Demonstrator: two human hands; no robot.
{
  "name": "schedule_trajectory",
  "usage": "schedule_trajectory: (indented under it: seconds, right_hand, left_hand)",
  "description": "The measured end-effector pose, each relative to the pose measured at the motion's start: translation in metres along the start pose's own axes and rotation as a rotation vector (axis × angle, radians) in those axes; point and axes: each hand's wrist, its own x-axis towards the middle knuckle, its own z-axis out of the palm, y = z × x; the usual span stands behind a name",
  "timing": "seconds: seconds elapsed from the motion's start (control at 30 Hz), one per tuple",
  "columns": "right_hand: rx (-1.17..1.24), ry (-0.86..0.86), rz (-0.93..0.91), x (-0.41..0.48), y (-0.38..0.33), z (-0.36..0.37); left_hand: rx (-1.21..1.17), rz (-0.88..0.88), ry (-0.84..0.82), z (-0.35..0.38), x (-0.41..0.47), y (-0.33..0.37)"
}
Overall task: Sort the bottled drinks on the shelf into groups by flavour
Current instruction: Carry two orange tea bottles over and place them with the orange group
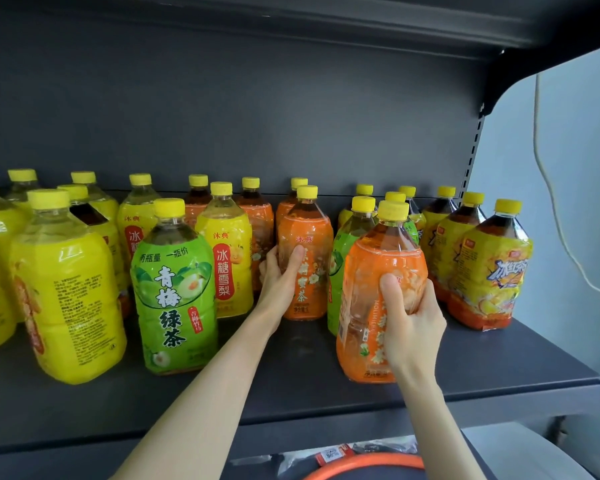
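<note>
Many yellow-capped drink bottles stand on a dark grey shelf (291,382). My left hand (279,275) grips an orange-labelled bottle (309,271) standing mid-shelf, in front of two more orange ones (262,220). My right hand (411,327) is wrapped around another orange-labelled bottle (371,285) near the front, tilted slightly left. A green-labelled green tea bottle (174,289) stands at front left, with a yellow pear drink bottle (227,251) behind it. More green bottles (340,265) are partly hidden behind the right-hand bottle.
Several yellow-labelled bottles (66,299) fill the left side. Yellow iced-tea bottles with dark liquid (492,271) stand at the right end. The upper shelf (361,26) overhangs. A cord (548,209) hangs by the pale wall at right. Below the shelf, an orange ring (361,462) shows.
</note>
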Motion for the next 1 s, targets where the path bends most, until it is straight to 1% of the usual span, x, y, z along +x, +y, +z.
schedule_trajectory:
  seconds: [0.17,0.3,0.57,0.73,1.0]
  right_hand:
    - [0.000,-0.003,-0.015,0.004,0.001,-0.001]
    - [0.006,-0.012,-0.023,0.005,0.002,-0.001]
    - [0.002,-0.028,-0.020,0.004,0.003,-0.002]
    - [0.026,-0.034,-0.009,0.005,0.003,-0.003]
    - [0.032,-0.035,-0.005,0.004,0.004,-0.003]
  left_hand:
    - [0.023,0.036,0.033,0.006,0.007,-0.001]
    - [-0.029,0.032,0.025,0.009,0.008,-0.001]
    - [-0.052,0.046,0.027,0.008,0.018,-0.004]
    - [-0.083,0.054,-0.001,0.008,0.022,-0.005]
    - [-0.045,0.070,-0.027,0.005,0.024,-0.009]
